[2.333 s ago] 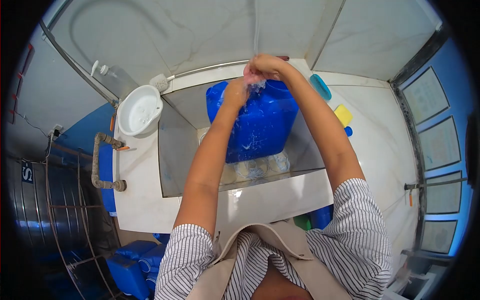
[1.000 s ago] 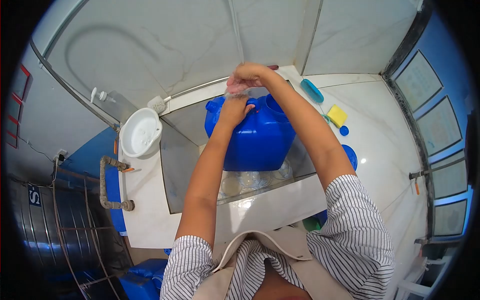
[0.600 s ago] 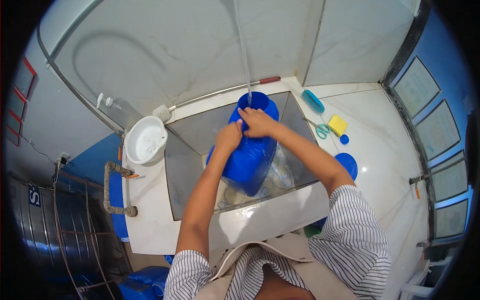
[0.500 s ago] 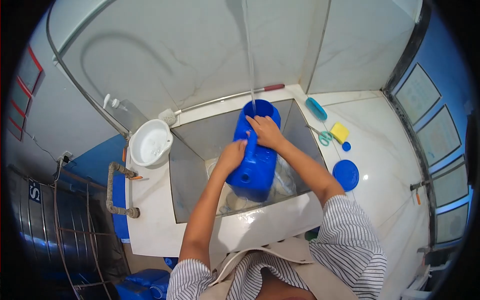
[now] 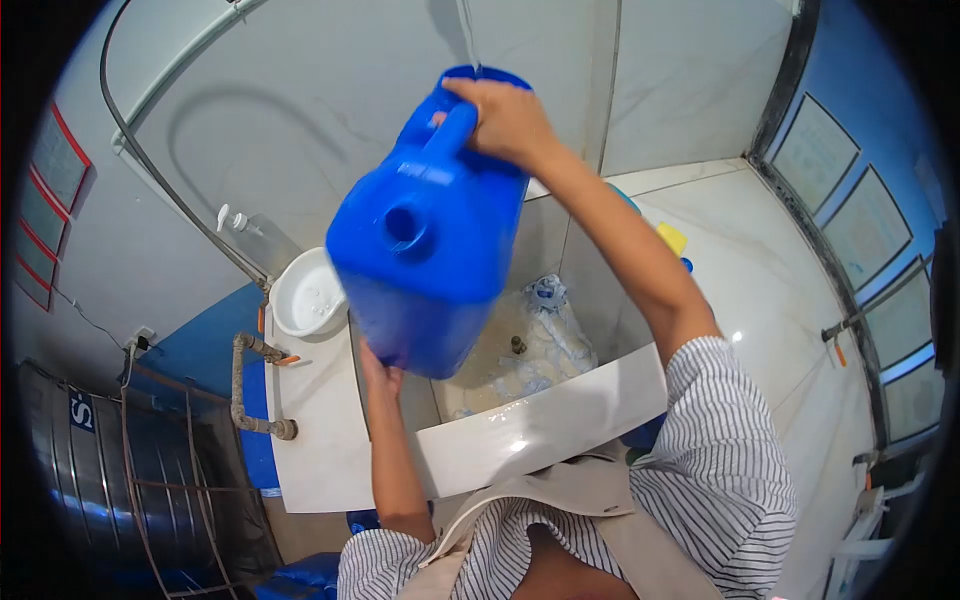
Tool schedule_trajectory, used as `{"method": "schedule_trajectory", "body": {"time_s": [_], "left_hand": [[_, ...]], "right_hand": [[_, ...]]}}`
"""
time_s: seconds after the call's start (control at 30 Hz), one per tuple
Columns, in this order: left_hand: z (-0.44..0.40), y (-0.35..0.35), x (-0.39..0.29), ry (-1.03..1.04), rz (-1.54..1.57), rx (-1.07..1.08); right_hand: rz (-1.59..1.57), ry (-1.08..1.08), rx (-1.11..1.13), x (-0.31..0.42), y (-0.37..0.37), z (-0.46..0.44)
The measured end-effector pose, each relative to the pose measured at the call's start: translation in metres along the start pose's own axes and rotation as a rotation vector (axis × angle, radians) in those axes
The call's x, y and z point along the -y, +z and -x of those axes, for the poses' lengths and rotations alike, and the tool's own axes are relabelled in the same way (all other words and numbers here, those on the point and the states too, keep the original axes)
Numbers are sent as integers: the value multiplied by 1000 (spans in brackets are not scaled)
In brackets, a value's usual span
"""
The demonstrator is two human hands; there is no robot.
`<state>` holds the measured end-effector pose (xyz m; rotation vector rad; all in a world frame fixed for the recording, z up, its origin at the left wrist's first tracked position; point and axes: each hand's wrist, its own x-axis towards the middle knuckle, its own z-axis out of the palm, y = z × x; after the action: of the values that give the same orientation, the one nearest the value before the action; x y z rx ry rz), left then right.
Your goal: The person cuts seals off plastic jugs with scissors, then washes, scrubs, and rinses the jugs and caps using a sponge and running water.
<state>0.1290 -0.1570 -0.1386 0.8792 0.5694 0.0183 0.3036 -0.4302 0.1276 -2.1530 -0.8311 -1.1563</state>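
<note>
A large blue plastic jerrycan [image 5: 455, 255] is raised and tilted over the grey sink [image 5: 625, 285]. My right hand [image 5: 508, 120] is closed around its top by the handle, near the wide mouth. Low on the can's left side, my left hand [image 5: 380, 375] holds it from beneath, its fingers partly hidden by the can. A stream of water [image 5: 466, 35] comes down at the mouth. Cloudy water with suds, a small drain fitting [image 5: 518, 345] and a crumpled white and blue wrapper or cloth [image 5: 560, 335] show in the sink.
Left of the sink stand a white basin [image 5: 290, 300] and a clear pump bottle [image 5: 260, 240]. A yellow sponge [image 5: 672, 238] and a small blue cap [image 5: 687, 265] lie on the right counter, partly behind my right arm. A pipe [image 5: 240, 385] projects at the left edge.
The jerrycan has come up out of the sink, toward me and left, and tilted. My left hand has shifted from the handle to the can's lower side. My right hand stays at the top.
</note>
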Motion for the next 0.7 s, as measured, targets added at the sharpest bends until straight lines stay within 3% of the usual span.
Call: {"method": "schedule_trajectory", "body": {"time_s": [0.07, 0.17, 0.23, 0.27, 0.33, 0.37, 0.43, 0.5, 0.57, 0.63, 0.7], "left_hand": [[10, 13, 19, 137, 170, 25], [69, -12, 31, -44, 168, 2], [105, -27, -4, 16, 84, -82], [97, -67, -25, 115, 55, -43], [149, -33, -97, 286, -43, 72], [166, -10, -116, 325, -75, -33], [144, -21, -116, 395, -29, 53], [105, -29, -77, 485, -54, -87], [99, -42, -40, 214, 69, -108], [113, -63, -35, 137, -49, -89], [122, -92, -67, 247, -44, -76]], "right_hand": [[-6, 58, 74, -14, 5, -14], [166, 266, 502, -17, 27, -16], [120, 329, 524, -3, 29, -9], [79, 390, 467, 7, 26, -8], [-17, 487, 350, 23, 11, -14], [-18, 490, 360, 22, 7, -17], [-155, 446, 140, 11, 5, -25], [-71, 462, 208, 3, 14, -21], [20, 478, 264, -2, 26, -8], [122, 469, 526, -2, 42, 7], [55, 499, 482, 18, 33, 6]]}}
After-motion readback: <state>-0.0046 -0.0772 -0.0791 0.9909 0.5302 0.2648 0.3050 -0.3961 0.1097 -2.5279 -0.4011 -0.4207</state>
